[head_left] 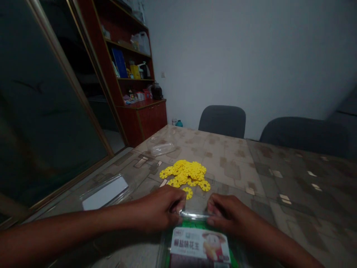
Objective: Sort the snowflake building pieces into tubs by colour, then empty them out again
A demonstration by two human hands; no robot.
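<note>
A clear plastic box (195,214) with a printed label (200,243) and green pieces inside stands at the near edge of the view. My left hand (167,206) pinches the left part of its far rim, fingers curled. On the right part of the same rim, my right hand (227,212) is closed in a like grip. Just beyond the hands lies a heap of yellow notched plastic discs (186,173), with one loose disc (187,192) close to my left hand. The box's lower end is cut off by the frame.
A clear plastic container with a white panel (106,193) lies left of my left forearm. Farther back on the patterned table (231,171) is another clear plastic container (162,149). Two grey chairs (222,121) stand behind the table; a wooden shelf unit (152,117) is at back left.
</note>
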